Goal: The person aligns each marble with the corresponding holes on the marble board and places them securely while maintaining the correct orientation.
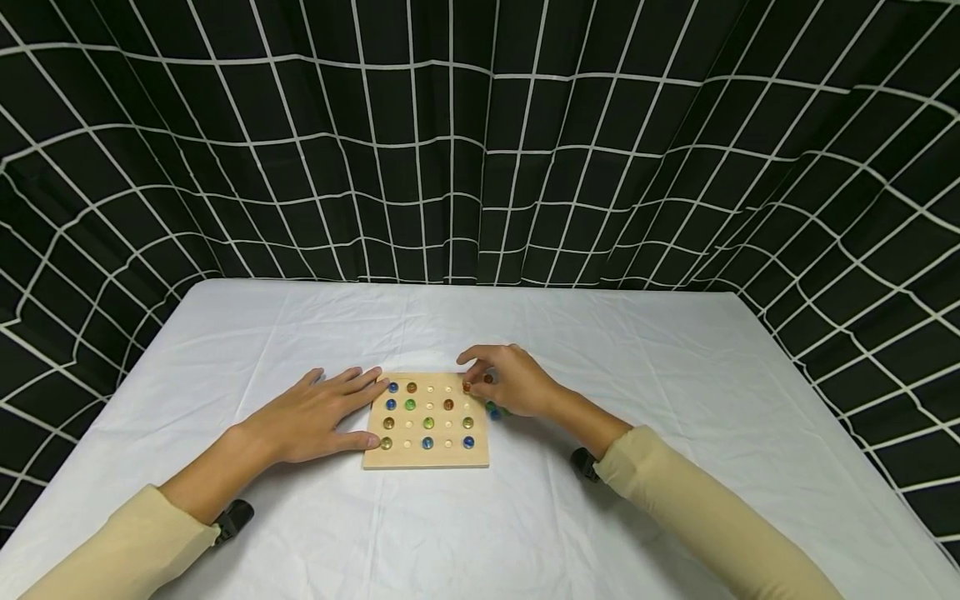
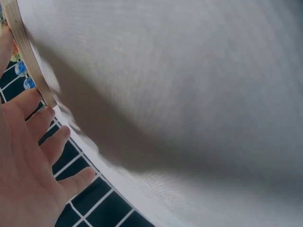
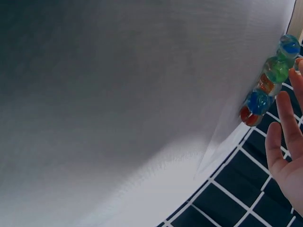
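A pale wooden board (image 1: 418,461) with rows of round hollows lies on the table, several of them filled with blue, green, amber and yellowish glass marbles. My left hand (image 1: 318,421) is spread flat at the board's left side, its thumb and index finger touching that edge. At the far right corner, my right hand (image 1: 519,383) pinches an orange-brown marble (image 1: 467,387) between thumb and index finger, right at a hollow. Loose marbles (image 3: 277,70) in blue, green and orange lie on the cloth beside the board, partly hidden under the right hand in the head view.
A white cloth (image 1: 600,517) with slight creases covers the table. Black curtains with a white grid (image 1: 450,167) stand behind it and along both sides. Each wrist carries a small black camera (image 1: 236,518).
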`<state>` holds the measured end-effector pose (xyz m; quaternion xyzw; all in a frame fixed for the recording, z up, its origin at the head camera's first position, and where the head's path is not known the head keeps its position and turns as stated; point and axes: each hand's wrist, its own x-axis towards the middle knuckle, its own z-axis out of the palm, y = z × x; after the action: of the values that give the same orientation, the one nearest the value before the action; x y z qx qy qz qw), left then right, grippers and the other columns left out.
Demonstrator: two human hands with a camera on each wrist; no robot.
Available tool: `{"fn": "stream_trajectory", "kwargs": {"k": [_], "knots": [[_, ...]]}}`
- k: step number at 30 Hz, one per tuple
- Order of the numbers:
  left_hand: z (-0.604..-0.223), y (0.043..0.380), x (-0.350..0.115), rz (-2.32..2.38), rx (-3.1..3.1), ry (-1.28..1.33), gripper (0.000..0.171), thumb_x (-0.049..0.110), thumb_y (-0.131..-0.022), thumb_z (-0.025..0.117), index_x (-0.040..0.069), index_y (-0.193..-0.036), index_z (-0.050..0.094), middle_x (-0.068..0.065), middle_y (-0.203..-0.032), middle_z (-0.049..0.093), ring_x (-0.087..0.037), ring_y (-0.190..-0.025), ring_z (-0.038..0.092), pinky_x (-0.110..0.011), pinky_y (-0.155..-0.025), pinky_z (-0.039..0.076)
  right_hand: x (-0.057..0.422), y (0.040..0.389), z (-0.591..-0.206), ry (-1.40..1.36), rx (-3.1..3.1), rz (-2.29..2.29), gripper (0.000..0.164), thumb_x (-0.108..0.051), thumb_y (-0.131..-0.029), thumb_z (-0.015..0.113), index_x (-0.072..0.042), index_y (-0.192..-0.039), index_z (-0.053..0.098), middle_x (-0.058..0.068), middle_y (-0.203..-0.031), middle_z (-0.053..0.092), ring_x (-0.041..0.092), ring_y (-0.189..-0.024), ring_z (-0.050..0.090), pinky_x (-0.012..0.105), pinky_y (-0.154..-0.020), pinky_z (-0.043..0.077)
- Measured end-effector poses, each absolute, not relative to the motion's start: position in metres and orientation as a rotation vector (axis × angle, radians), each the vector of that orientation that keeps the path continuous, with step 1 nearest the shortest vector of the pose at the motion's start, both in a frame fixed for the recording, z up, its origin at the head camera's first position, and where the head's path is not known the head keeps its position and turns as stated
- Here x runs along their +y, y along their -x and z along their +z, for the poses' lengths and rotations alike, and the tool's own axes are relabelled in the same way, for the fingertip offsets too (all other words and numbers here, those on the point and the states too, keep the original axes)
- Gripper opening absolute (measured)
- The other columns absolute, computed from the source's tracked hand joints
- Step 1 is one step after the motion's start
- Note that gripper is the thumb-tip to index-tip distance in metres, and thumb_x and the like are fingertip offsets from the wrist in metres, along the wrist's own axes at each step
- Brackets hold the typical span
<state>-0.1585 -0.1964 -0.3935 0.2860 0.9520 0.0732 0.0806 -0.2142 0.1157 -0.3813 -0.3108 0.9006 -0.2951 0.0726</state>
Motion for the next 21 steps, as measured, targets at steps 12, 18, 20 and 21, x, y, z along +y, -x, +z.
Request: {"fn": "stream_trajectory", "kwargs": {"k": [12,18,20,21], "knots": [[-0.394,0.158,-0.198,0.216,2.849,-0.853,0.088,0.078,-0.090,0.040,0.022,-0.158,0.031,-0.003,-0.162,0.029,-0.033,-0.147,0.028,-0.068,-0.113,0.020,0.111,0.213,-0.382,0.915,2.745,-0.837,0.038,-0.004,-0.088,0.074,-0.004,-0.125,0.065,-0.001,-0.097,0.076,0.015,-0.097,0.071,0.036,-0.083,0.050],[-0.393,0.158,-0.197,0.230,2.845,-0.856,0.088,0.077,-0.090,0.041,0.022,-0.158,0.031,-0.003,-0.162,0.029,-0.033,-0.147,0.028,-0.067,-0.113,0.020,0.118,0.216,-0.380,0.908,2.733,-0.869,0.040,-0.005,-0.088,0.075,-0.003,-0.126,0.064,0.000,-0.098,0.076,0.019,-0.102,0.068,0.039,-0.087,0.050],[-0.392,0.158,-0.197,0.228,2.845,-0.858,0.088,0.077,-0.091,0.041,0.021,-0.158,0.031,-0.003,-0.162,0.029,-0.033,-0.147,0.028,-0.068,-0.113,0.020,0.122,0.218,-0.379,0.895,2.716,-0.916,0.041,-0.004,-0.087,0.076,-0.003,-0.127,0.064,0.001,-0.099,0.076,0.020,-0.104,0.067,0.042,-0.091,0.050],[-0.392,0.158,-0.196,0.227,2.846,-0.860,0.088,0.077,-0.091,0.042,0.021,-0.158,0.031,-0.003,-0.162,0.029,-0.033,-0.147,0.029,-0.068,-0.113,0.021,0.125,0.219,-0.378,0.892,2.707,-0.938,0.042,-0.004,-0.087,0.076,-0.003,-0.127,0.063,0.001,-0.099,0.076,0.020,-0.104,0.067,0.043,-0.092,0.051]]}}
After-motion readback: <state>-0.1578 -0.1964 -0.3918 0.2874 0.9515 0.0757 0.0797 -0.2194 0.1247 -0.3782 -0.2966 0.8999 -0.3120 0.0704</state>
